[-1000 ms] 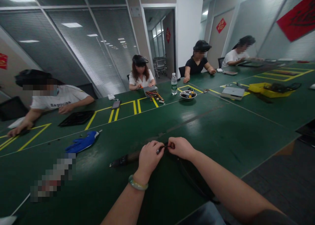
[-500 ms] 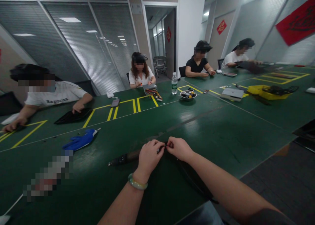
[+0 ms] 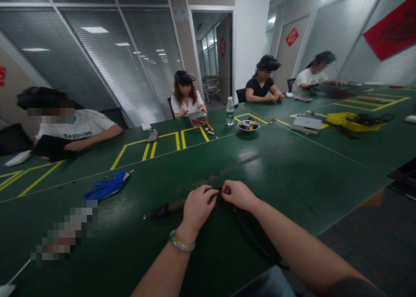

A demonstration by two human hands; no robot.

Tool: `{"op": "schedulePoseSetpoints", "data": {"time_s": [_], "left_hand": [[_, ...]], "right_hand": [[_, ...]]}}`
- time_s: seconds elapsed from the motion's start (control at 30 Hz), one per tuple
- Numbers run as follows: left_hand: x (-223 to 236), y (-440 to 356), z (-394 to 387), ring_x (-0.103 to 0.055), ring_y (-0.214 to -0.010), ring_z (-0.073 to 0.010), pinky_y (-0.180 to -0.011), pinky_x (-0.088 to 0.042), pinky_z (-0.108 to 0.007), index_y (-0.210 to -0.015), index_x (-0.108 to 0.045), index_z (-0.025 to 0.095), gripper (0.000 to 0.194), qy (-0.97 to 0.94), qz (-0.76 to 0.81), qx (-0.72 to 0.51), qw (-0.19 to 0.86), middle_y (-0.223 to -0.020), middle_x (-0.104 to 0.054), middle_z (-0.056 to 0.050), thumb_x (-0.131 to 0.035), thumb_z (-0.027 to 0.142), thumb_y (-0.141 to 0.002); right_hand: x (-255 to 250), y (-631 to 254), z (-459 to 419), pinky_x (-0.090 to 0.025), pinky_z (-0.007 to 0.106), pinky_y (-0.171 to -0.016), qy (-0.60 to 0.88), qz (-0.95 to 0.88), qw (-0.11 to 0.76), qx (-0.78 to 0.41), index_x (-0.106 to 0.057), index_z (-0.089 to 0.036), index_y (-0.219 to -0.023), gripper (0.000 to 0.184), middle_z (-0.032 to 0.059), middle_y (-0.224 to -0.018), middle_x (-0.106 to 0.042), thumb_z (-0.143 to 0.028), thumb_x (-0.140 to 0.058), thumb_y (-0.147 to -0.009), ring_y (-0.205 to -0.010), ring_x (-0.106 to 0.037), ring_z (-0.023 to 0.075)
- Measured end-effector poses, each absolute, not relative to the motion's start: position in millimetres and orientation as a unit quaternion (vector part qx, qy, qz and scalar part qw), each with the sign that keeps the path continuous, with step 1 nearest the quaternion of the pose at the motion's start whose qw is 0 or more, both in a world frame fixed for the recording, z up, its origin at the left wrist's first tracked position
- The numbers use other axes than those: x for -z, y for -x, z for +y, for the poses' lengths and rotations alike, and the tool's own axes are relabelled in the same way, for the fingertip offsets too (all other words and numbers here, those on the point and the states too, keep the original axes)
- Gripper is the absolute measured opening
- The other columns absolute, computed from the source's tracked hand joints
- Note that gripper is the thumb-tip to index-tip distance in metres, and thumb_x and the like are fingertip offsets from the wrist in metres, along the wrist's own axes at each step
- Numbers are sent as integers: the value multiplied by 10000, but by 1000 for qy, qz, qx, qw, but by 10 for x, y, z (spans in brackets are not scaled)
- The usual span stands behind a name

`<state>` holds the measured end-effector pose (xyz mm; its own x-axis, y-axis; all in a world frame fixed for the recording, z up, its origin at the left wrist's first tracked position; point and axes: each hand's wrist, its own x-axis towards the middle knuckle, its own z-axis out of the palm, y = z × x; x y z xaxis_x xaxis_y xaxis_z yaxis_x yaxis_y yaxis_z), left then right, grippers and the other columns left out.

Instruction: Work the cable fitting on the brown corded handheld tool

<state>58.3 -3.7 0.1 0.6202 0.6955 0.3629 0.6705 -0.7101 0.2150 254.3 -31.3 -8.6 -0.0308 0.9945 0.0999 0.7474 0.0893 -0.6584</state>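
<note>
A dark, pen-shaped electric screwdriver [image 3: 162, 211] lies on the green table, its metal tip pointing left. My left hand [image 3: 199, 206], with a jade bangle on the wrist, is closed round its rear end. Just beside it, my right hand [image 3: 238, 195] pinches the end of a black cable where it meets the screwdriver. The fingertips of both hands almost touch and cover the joint between the two parts. From there the black cable [image 3: 251, 238] runs in a curve under my right forearm toward the table's near edge.
Left of me lie a blue glove [image 3: 108, 185] and a blurred-out item [image 3: 63, 236]. Farther off stand a metal bowl [image 3: 248, 126] of small parts, a water bottle [image 3: 230, 111] and a yellow tray [image 3: 364, 125] with black cables. Several people in headgear sit around the table.
My hands stay nearly still, fingertips together at the screwdriver's rear. At the far left, a person has lifted a dark flat object from the table and drawn it closer.
</note>
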Motion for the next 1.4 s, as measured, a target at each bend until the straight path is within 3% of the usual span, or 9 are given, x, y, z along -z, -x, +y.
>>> {"op": "schedulePoseSetpoints", "data": {"time_s": [0.4,0.87,1.07,1.4], "left_hand": [[59,-590,5,-587,-1065,-209,-883,-470,-362,-1112,-696,325,233,-893,396,-210,45,-1184,-624,-13,-586,292,-910],[27,-598,-3,-593,-1057,-191,-903,-456,-334,-1161,-638,305,273,-892,389,-220,66,-1150,-635,-4,-602,269,-893],[-20,-608,-26,-604,-986,-184,-875,-449,-325,-1019,-631,256,141,-889,394,-221,70,-1063,-648,-2,-602,249,-882],[-44,-590,-43,-603,-960,-188,-819,-439,-325,-1020,-614,252,138,-893,388,-221,61,-1055,-641,-2,-597,250,-883]], "right_hand": [[121,-2604,-296,-386,200,-573,616,-671,287,-296,-667,-185,-854,109,-15,-731,-666,-288,-651,-822,-654,-594,115],[129,-2538,-290,-350,210,-558,648,-655,279,-270,-671,-204,-859,123,-28,-710,-664,-325,-659,-839,-643,-588,113],[94,-2503,-304,-341,215,-564,671,-653,259,-238,-699,-226,-859,144,-26,-750,-672,-367,-699,-828,-672,-590,117],[10,-2481,-307,-366,222,-597,682,-666,223,-206,-735,-268,-890,160,-25,-774,-692,-414,-691,-843,-711,-616,134]]}}
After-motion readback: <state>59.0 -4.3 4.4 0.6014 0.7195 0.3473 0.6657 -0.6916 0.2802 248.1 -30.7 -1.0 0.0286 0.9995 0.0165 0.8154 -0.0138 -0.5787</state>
